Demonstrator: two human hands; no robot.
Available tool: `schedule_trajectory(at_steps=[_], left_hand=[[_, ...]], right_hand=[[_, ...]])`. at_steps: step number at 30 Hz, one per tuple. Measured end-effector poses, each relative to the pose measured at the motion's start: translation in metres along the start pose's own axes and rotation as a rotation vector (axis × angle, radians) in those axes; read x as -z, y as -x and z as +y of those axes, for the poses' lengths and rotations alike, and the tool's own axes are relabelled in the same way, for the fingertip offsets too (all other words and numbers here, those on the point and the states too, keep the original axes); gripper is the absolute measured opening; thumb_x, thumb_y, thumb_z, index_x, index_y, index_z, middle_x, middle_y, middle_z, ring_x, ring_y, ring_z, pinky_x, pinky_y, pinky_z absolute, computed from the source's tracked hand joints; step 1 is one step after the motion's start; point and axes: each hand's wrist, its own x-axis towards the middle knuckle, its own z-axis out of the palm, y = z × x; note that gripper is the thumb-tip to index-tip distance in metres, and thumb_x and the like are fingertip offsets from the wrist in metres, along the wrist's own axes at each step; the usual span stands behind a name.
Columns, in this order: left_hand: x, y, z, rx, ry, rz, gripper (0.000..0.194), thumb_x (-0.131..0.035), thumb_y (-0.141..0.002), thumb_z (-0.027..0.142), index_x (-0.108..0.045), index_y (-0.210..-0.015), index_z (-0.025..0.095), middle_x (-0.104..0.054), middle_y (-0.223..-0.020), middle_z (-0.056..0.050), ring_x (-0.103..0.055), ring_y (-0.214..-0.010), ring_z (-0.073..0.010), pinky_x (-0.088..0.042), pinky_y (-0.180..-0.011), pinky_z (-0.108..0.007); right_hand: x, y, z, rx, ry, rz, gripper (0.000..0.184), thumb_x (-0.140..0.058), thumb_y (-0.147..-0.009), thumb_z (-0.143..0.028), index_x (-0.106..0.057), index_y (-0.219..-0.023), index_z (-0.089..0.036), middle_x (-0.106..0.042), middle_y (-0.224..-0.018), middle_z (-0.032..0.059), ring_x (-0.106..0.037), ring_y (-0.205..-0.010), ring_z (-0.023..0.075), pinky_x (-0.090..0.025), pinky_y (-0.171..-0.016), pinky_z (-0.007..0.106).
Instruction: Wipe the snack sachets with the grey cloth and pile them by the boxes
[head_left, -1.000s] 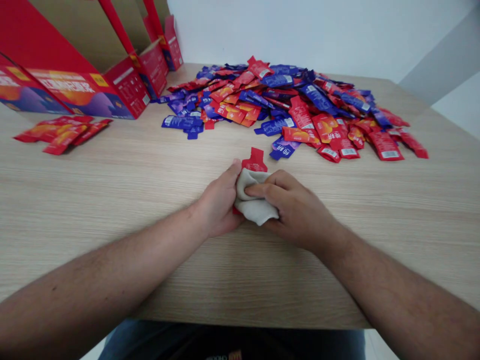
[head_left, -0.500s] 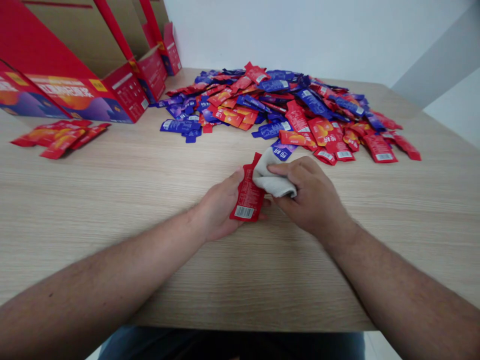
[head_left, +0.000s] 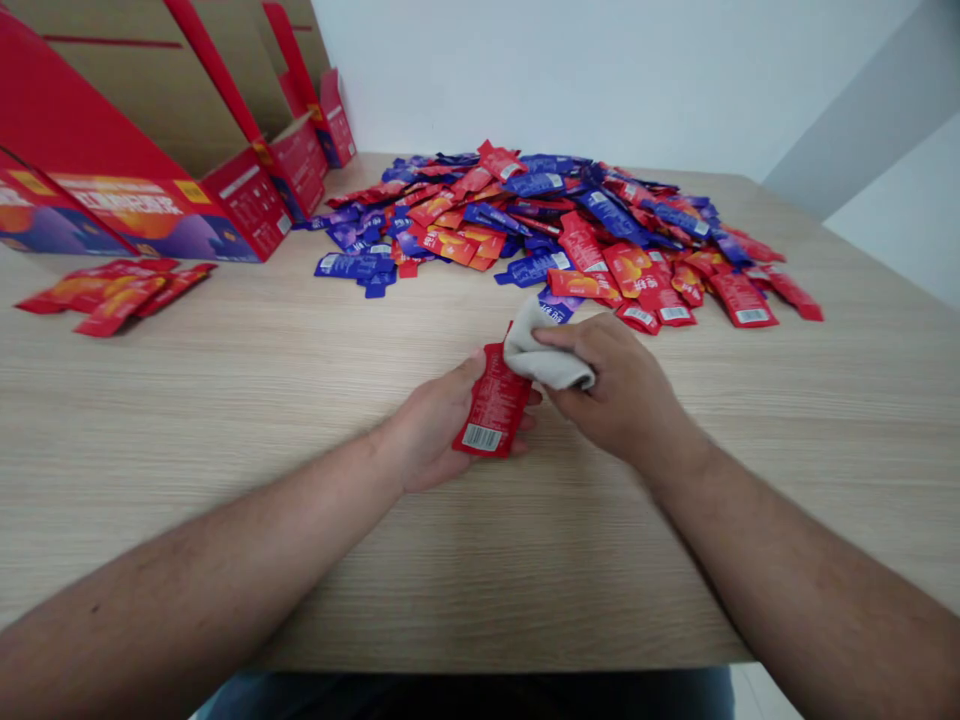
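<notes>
My left hand (head_left: pixel 435 425) is closed around a red sachet (head_left: pixel 493 405), thumb on its left edge and fingers behind it. The sachet's printed back, with a white barcode near the bottom, faces me. In my right hand (head_left: pixel 622 390) is a bunched, pale grey cloth (head_left: pixel 551 355), pinched between thumb and fingers. The cloth touches the sachet's upper right part and hides it. Just beyond the cloth, a purple sachet (head_left: pixel 561 305) lies on the table, partly covered by it.
A wide pile of red and purple sachets (head_left: pixel 525 215) spreads across the back of the wooden table (head_left: pixel 225 420). At the left lies a small group of red sachets (head_left: pixel 120 292). Open red cardboard boxes (head_left: pixel 240 205) stand behind that group, near the white wall (head_left: pixel 570 80).
The held sachet and my left hand have shifted slightly down and left, while the cloth stays at the sachet's upper part. The camera view has moved a little.
</notes>
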Motion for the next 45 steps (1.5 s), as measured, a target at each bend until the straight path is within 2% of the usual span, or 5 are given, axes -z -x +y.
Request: schedule_trajectory(at_steps=[17,22,27,41,45], left_hand=[[0.01,-0.008,0.003,0.017,-0.018,-0.073,0.058,-0.028,-0.117,0.05,-0.074,-0.112,0.015,-0.079,-0.095,-0.013,-0.077,-0.075,-0.0234,-0.064,-0.069,-0.038],[0.013,-0.01,0.003,0.014,-0.048,-0.12,0.06,-0.027,-0.117,0.053,-0.073,-0.119,0.014,-0.08,-0.105,-0.015,-0.078,-0.08,-0.0244,-0.064,-0.07,-0.038],[0.013,-0.011,0.005,0.011,-0.062,-0.077,0.062,-0.025,-0.116,0.053,-0.073,-0.11,0.015,-0.078,-0.092,-0.012,-0.077,-0.074,-0.0242,-0.064,-0.067,-0.038],[0.029,-0.021,0.004,-0.008,-0.03,-0.25,0.067,-0.022,-0.115,0.058,-0.073,-0.118,0.014,-0.08,-0.101,-0.016,-0.08,-0.082,-0.0263,-0.066,-0.072,-0.04],[0.024,-0.02,0.003,-0.041,-0.007,-0.214,0.06,-0.024,-0.116,0.055,-0.072,-0.123,0.02,-0.081,-0.096,-0.012,-0.079,-0.077,-0.0255,-0.066,-0.066,-0.039]], right_hand=[[-0.005,-0.002,0.01,0.014,-0.034,-0.068,0.042,-0.073,-0.087,-0.021,-0.076,-0.129,-0.022,-0.077,-0.111,0.012,-0.07,-0.103,0.0312,-0.059,-0.088,0.047],[-0.004,-0.005,0.013,-0.026,0.028,0.029,0.037,-0.07,-0.089,-0.021,-0.077,-0.125,-0.021,-0.079,-0.113,0.0126,-0.07,-0.107,0.0336,-0.057,-0.097,0.052],[-0.01,-0.004,0.012,0.028,-0.02,-0.107,0.048,-0.074,-0.082,-0.019,-0.076,-0.129,-0.021,-0.077,-0.113,0.0129,-0.07,-0.103,0.0319,-0.058,-0.089,0.047],[-0.012,-0.003,0.009,-0.016,-0.015,-0.091,0.045,-0.074,-0.084,-0.017,-0.075,-0.13,-0.018,-0.075,-0.113,0.0139,-0.068,-0.109,0.0326,-0.057,-0.096,0.048],[-0.011,-0.001,-0.002,0.075,-0.057,-0.245,0.055,-0.08,-0.081,-0.018,-0.074,-0.136,-0.025,-0.071,-0.119,0.011,-0.069,-0.106,0.029,-0.059,-0.091,0.042]])
